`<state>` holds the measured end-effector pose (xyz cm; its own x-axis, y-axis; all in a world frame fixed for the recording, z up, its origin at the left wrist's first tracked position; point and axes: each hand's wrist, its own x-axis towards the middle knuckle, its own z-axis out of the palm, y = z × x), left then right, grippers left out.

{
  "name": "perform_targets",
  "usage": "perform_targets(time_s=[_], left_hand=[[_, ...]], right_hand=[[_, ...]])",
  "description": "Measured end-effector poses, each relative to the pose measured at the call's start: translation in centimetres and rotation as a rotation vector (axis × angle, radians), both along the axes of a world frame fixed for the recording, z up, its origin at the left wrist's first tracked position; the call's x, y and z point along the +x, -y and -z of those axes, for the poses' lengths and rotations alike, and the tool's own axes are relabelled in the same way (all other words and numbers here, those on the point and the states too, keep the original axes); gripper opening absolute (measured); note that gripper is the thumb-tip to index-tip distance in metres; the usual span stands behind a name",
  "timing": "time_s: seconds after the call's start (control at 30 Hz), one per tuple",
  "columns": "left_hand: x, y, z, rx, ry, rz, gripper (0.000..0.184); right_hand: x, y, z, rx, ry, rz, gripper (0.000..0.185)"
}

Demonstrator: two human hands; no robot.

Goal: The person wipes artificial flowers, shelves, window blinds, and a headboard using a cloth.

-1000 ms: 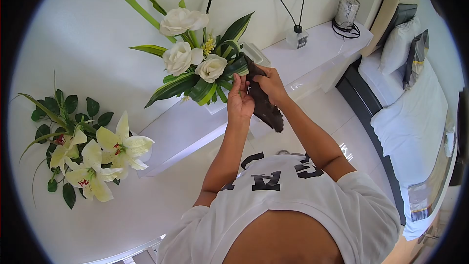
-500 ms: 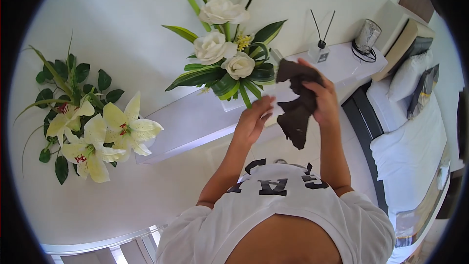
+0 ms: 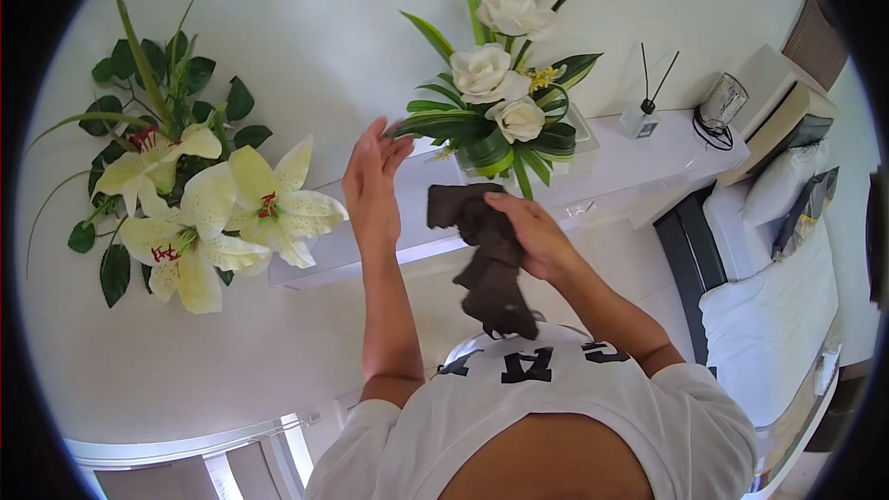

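My right hand [image 3: 534,233] grips a crumpled dark brown cloth [image 3: 493,264], which hangs down in front of my shirt. My left hand [image 3: 373,181] is raised with its fingers apart, at the left tip of a long green leaf; whether it touches the leaf I cannot tell. That leaf belongs to an arrangement of white roses [image 3: 488,72] with striped green leaves, standing in a pale tray [image 3: 583,141] on the white shelf [image 3: 421,227]. To the left of my left hand are large pale yellow lilies [image 3: 199,241] with dark green leaves.
Farther right on the shelf stand a reed diffuser [image 3: 640,118] and a silvery glass lamp [image 3: 722,102] with a coiled black cord. A bed [image 3: 773,315] with white bedding and pillows is at the right. A white railing [image 3: 185,449] shows at the lower left.
The view has shifted, so the flowers appear farther right. My left hand has come away from the cloth and moved to the leaves' left side. My right hand has drawn the cloth back from the roses.
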<state>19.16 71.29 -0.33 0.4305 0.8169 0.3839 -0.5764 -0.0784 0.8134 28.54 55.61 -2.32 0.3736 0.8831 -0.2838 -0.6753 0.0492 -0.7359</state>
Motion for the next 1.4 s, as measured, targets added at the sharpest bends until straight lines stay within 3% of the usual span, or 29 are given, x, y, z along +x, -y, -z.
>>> perform_targets(time_s=[0.07, 0.13, 0.17, 0.23, 0.27, 0.33, 0.47, 0.53, 0.6, 0.63, 0.67, 0.7, 0.73, 0.77, 0.8, 0.83, 0.9, 0.97, 1.03, 1.27, 1.4], left_hand=[[0.4, -0.5, -2.4, 0.007, -0.056, 0.105, 0.052], [1.0, -0.9, -4.1, 0.012, -0.107, 0.209, 0.060], [1.4, -0.9, -4.8, 0.037, -0.155, 0.266, 0.061], [2.1, -0.7, -5.9, 0.058, -0.202, 0.325, 0.062], [2.4, -0.6, -6.4, 0.087, -0.267, 0.318, 0.063], [2.6, -0.1, -7.2, 0.121, -0.331, 0.315, 0.063], [1.8, -0.2, -7.4, 0.241, -0.242, 0.307, 0.056], [1.3, -0.8, -6.6, 0.277, -0.163, 0.287, 0.052], [1.3, -2.2, -4.6, 0.203, 0.034, -0.023, 0.047], [1.9, -3.2, -2.8, 0.207, 0.036, -0.021, 0.047], [2.9, -4.6, -0.4, 0.040, -0.009, -0.072, 0.051], [3.9, -5.7, 1.6, -0.128, -0.053, -0.123, 0.055], [4.8, -6.4, 3.0, -0.286, -0.078, 0.004, 0.063], [5.7, -7.1, 4.3, -0.443, -0.103, 0.131, 0.071], [6.7, -7.8, 5.9, -0.458, -0.127, 0.296, 0.084], [7.0, -7.7, 5.7, -0.454, -0.127, 0.295, 0.084], [7.7, -7.4, 5.5, -0.601, 0.006, 0.633, 0.091], [8.3, -7.7, 6.0, -0.589, 0.033, 0.626, 0.091], [8.2, -8.2, 6.3, -0.558, 0.095, 0.679, 0.088], [7.5, -7.0, 4.7, -0.505, 0.035, 0.699, 0.088], [7.3, -6.0, 3.4, -0.519, 0.066, 0.662, 0.084]], right_hand=[[-1.3, -2.2, 1.1, 0.022, 0.020, -0.027, 0.026], [-2.4, -4.2, 1.9, 0.065, 0.568, -0.036, 0.022], [-3.0, -5.1, 1.4, 0.064, 0.572, -0.042, 0.022], [-3.7, -6.7, 0.1, 0.290, 1.694, 0.264, 0.028], [-3.7, -7.8, -0.3, 0.288, 1.697, 0.263, 0.028], [-3.0, -9.8, -1.2, 0.135, 2.158, 0.293, 0.035], [0.7, -13.1, -1.3, 0.029, 2.066, 0.502, 0.039], [1.6, -13.4, -1.4, -0.366, 2.183, 0.549, 0.042], [1.9, -14.0, -0.8, -0.438, 2.191, 0.588, 0.042], [2.0, -14.2, -0.6, -0.510, 2.196, 0.621, 0.042], [1.9, -14.1, -0.9, -0.513, 2.194, 0.626, 0.042], [1.7, -13.9, -1.4, -0.544, 2.097, 0.457, 0.044], [1.6, -13.7, -1.7, -0.571, 1.992, 0.293, 0.045], [1.8, -13.7, -1.7, -0.571, 1.989, 0.297, 0.045], [2.0, -13.7, -1.7, -0.603, 1.884, 0.200, 0.048], [2.2, -13.9, -1.5, -0.629, 1.778, 0.106, 0.051], [2.4, -14.6, 0.0, -0.599, 1.872, 0.239, 0.054], [2.5, -14.9, 1.1, -0.574, 1.962, 0.373, 0.057], [2.4, -15.3, 1.9, -0.434, 1.889, 0.643, 0.048], [3.2, -15.8, 3.0, -0.231, 1.821, 0.625, 0.051], [1.4, -14.7, 1.6, -0.247, 1.974, 0.480, 0.050]])
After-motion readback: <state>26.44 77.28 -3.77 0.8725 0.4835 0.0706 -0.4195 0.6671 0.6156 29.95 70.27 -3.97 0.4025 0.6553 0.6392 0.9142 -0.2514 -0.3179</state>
